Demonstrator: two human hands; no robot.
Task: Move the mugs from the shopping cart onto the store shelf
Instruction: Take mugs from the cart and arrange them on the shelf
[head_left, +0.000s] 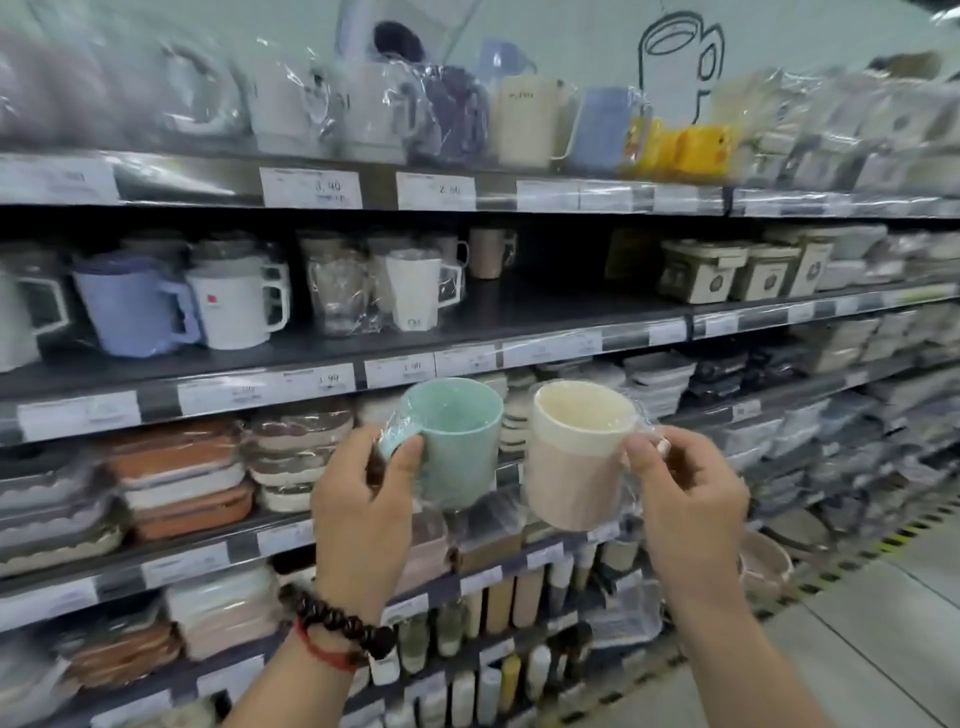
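Left hand (363, 499) pinches mint-green plastic-wrapped mug (457, 441) by its handle; right hand (685, 499) pinches cream-and-pink wrapped mug (576, 457) likewise, at 3 o'clock. Risk: slick film slipping; mugs knocking together.

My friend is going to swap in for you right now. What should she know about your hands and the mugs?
Left hand: grips the green mug by its handle.
Right hand: pinches the handle of the pink and cream mug.
Both mugs are wrapped in clear film and held up in the air, side by side, in front of the shelves, just below the mug shelf.
Done: these two are out of the cart. The cart is not in view.
Left: set both down on the mug shelf, which shows a bare stretch right of the white mug. Then check the cart for more.
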